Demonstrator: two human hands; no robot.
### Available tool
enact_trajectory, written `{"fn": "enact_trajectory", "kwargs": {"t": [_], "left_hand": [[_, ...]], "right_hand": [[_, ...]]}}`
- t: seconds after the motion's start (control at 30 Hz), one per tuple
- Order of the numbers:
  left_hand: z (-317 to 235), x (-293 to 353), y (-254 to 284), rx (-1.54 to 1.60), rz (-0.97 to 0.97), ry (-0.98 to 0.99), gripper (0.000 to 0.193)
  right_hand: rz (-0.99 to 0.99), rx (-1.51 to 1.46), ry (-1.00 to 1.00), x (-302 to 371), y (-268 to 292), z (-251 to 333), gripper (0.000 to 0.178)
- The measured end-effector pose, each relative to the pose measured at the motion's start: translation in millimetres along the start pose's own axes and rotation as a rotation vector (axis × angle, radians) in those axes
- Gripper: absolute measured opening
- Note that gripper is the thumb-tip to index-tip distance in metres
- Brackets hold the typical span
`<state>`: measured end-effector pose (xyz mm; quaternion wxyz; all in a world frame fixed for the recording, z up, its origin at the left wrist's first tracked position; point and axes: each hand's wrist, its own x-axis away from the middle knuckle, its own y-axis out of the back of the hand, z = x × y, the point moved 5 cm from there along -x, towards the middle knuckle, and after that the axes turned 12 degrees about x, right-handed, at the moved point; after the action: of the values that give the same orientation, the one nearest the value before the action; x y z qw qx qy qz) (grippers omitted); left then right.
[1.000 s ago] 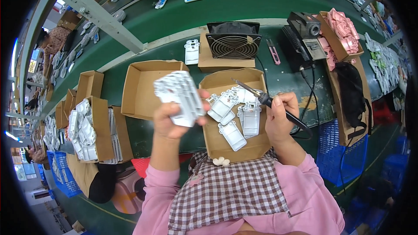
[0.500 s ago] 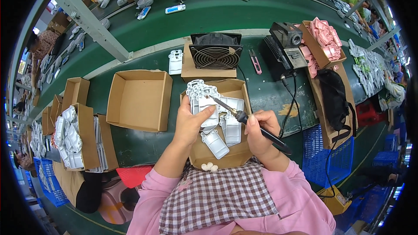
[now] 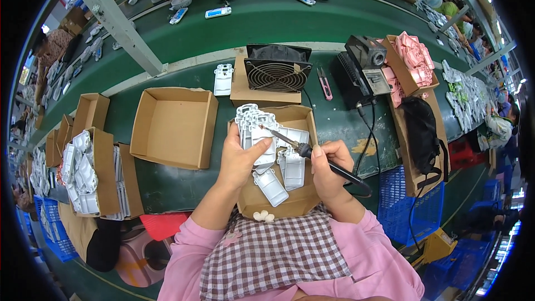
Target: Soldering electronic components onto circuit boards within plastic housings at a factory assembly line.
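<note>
My left hand [image 3: 235,159] is closed on several white plastic housings [image 3: 253,120], held together above a cardboard box, with the thumb across their front. My right hand [image 3: 331,170] grips a soldering iron [image 3: 304,149] by its black handle. The iron slants up and left, and its tip is at the upper part of the held housings; whether it touches cannot be told. Under my hands, the open cardboard box [image 3: 298,203] holds more white housings [image 3: 271,187]. Small white round pieces [image 3: 263,217] sit at its near edge.
A black fan [image 3: 278,69] stands on cardboard behind the box, a lone white housing [image 3: 223,79] beside it. Right are pink-handled snips [image 3: 324,85], a black soldering station [image 3: 362,72] and pink parts [image 3: 412,56]. At left are a cardboard box [image 3: 174,128] and stacked white housings [image 3: 81,175].
The whole view has shifted slightly. The iron's tip has moved a little left and down across the held housings; both hands keep their grips.
</note>
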<state>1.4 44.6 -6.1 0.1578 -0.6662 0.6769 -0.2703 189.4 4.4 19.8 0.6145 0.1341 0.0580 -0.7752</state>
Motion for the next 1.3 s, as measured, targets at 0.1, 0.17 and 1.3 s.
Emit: {"fn": "enact_trajectory", "kwargs": {"t": [0.1, 0.17, 1.3], "left_hand": [[0.0, -0.3, -0.4, -0.007, 0.001, -0.005, 0.041], [0.0, -0.9, 0.8, -0.011, -0.002, -0.004, 0.041], [-1.2, 2.1, -1.5, -0.106, -0.007, 0.0, 0.045]], "right_hand": [[-0.009, -0.008, -0.009, 0.3, -0.4, 0.6, 0.013], [-0.011, 0.0, -0.008, 0.4, -0.3, -0.6, 0.013], [-0.032, -0.042, -0.068, 1.7, 0.0, -6.9, 0.013]]}}
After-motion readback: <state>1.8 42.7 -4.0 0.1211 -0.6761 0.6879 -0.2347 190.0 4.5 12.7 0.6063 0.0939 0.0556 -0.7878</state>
